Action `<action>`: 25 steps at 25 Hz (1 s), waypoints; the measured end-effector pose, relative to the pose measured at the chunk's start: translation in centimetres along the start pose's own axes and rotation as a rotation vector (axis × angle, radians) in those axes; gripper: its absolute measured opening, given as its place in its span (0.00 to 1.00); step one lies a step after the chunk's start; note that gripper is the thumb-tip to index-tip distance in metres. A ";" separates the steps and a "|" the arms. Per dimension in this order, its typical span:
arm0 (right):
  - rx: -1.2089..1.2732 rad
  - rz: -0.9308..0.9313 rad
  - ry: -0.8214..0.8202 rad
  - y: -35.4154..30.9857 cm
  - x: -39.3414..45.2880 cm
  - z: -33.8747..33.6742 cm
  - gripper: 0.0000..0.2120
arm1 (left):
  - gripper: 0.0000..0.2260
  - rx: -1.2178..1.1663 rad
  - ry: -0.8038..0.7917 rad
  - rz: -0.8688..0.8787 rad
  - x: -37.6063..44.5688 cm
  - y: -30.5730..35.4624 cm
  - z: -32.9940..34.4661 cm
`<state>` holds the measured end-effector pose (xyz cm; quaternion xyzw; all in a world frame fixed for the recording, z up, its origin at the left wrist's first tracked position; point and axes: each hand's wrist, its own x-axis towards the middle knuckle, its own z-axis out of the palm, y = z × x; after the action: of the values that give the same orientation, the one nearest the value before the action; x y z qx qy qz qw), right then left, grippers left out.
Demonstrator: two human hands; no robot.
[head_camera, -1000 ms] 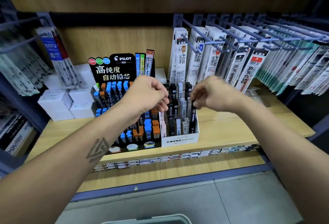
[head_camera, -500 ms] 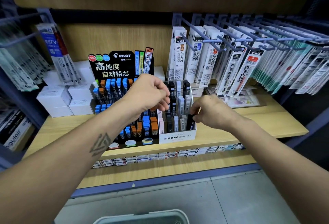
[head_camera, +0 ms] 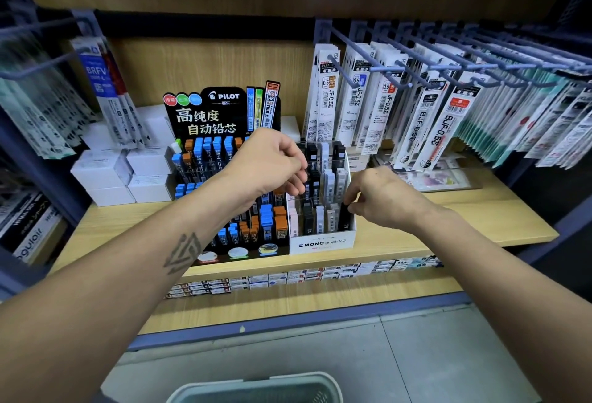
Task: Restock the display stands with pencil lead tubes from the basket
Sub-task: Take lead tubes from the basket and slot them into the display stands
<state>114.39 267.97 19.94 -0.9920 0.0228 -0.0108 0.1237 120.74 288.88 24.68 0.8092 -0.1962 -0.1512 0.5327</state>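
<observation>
Stationery-shop shelving fills the view, a pale wooden shelf (head_camera: 448, 220) carrying two lead displays side by side. Right at the front-right corner of the white MONO graph MG stand (head_camera: 322, 242), the right hand (head_camera: 381, 199) has its fingertips pinched round the top of a black pencil lead tube (head_camera: 344, 217), which stands upright in the front row slot, just beside grey and black tubes. Over to the left hand (head_camera: 272, 162): it hovers above the stand's back rows, fingers curled in, with dark tubes showing at its fingertips, though whether it actually grips them I cannot tell. Touching the white stand on its left is the black PILOT display stand (head_camera: 221, 108), tiered rows of blue and orange-capped tubes, partly hidden behind the left forearm. Behind and to the right, refill packs (head_camera: 358, 95) hang on blue-grey pegs. White boxes (head_camera: 102, 175) are stacked at the shelf's left. Down at the bottom edge, on the grey floor, the rim of a pale green basket (head_camera: 256, 386) peeks in.
</observation>
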 end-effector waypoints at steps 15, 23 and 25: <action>0.102 -0.214 -0.806 -12.4 -6.7 8.7 0.05 | 0.10 0.505 -0.442 -0.230 -10.7 -10.0 -0.1; -0.026 -0.031 -0.802 -13.1 -14.3 25.0 0.06 | 0.09 0.837 -0.692 -0.437 -18.4 -23.9 5.6; -0.025 0.054 -0.803 -11.8 -16.0 28.1 0.07 | 0.07 0.826 -0.654 -0.485 -19.1 -26.3 6.9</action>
<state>99.72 287.07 -4.62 -0.9178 -0.0014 0.3813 0.1109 104.95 301.82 -1.57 0.8831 -0.2021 -0.4219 0.0346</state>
